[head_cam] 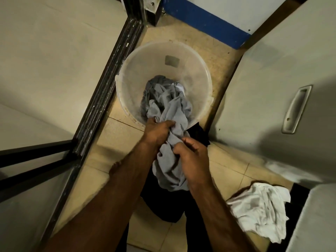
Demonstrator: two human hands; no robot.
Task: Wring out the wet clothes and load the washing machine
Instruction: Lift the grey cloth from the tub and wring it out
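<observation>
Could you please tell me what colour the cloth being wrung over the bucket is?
Light grey; the cloth shows best in the head view.

Bucket point(141, 70) bottom under grey clothes point(172, 108)

A home washing corner, narrow and tiled. Beige floor tiles point(227, 160) meet a blue skirting point(205, 24) along the wall. A plastic bucket point(143, 70) holding wet grey clothes point(163, 95) stands on the floor, a white cloth point(260, 211) lies crumpled nearby, and a white appliance point(263, 79) with a recessed handle point(296, 110) stands at the right.
</observation>
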